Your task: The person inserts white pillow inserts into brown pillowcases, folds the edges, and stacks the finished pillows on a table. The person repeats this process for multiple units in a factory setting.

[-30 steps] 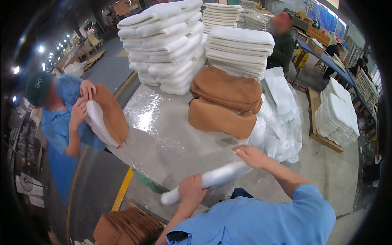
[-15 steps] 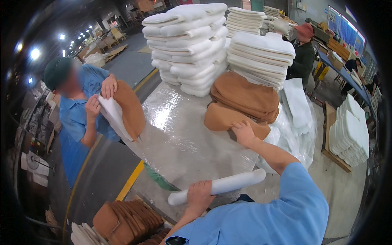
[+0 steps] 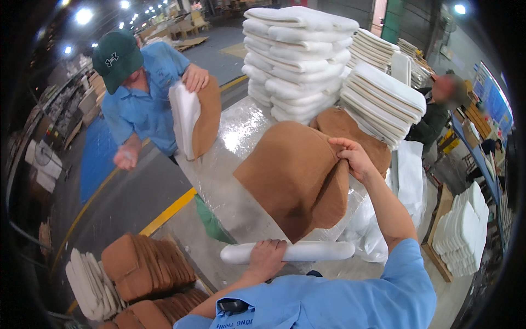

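- L hand (image 3: 267, 259): fingers closed over white roll (image 3: 323, 250), which lies along near edge of plastic-covered tbl (image 3: 211, 189).
- R hand (image 3: 353, 157): thumb + fingers clamped on upper R edge of brown piece (image 3: 285, 175), held up over tbl's middle, one side folded; its lower tip hangs close to roll, can't tell if touching.
- Brown pile (image 3: 359, 131): behind held piece, twd tbl's far R corner.
- Tall white stack (image 3: 298, 60) at far edge; lower white stack (image 3: 383, 101) just R of it.
- Clear plastic (image 3: 367, 238) bunched at R edge.
- L edge: co-worker (image 3: 145, 98), one hand on white-and-brown piece (image 3: 197, 118), other hand (image 3: 127, 157) off it, blurred.
- Markings: pale logo (image 3: 112, 59) on co-worker's green cap; dark lettering (image 3: 235, 323) upside down on wearer's blue shirt.
- Brown stack (image 3: 148, 268) below tbl's near L corner, w/ white pieces (image 3: 93, 285) beside it.
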Available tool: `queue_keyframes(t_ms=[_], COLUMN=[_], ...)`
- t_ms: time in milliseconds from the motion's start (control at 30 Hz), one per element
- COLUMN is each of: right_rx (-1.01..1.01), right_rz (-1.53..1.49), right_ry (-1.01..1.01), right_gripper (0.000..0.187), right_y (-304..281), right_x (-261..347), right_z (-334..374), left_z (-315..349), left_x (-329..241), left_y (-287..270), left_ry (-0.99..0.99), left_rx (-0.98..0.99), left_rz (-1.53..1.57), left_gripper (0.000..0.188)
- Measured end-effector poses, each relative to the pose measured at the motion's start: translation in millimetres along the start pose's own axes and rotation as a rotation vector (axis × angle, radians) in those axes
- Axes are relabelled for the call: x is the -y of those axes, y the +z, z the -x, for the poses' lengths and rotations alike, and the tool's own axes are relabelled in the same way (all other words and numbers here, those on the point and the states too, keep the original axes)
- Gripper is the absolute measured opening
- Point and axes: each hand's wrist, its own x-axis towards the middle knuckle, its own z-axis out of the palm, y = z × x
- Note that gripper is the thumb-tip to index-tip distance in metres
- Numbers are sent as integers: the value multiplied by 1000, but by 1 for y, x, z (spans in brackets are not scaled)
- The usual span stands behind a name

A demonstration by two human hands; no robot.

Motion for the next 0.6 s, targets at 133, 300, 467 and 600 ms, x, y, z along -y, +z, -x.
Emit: queue_keyframes(t_ms=[133,300,467,600], right_rx=[-242,-282,-125,-273], right_rz=[479,786,1327,1140], right_ry=[82,290,308,165], right_gripper=[49,49,77,67], right_y=[-87,-102,-75,-96], right_x=[-83,-146,-199,-207], right_z=[-4,21,71,74], left_z=[-2,8,9,5], left_x=[-6,-9,-5,-5], left_y=[-3,1,4,3], left_ry=[46,2,-7,26], left_rx=[33,8,45,18], left_rz=[56,65,26,49], left_gripper=[60,61,63,65])
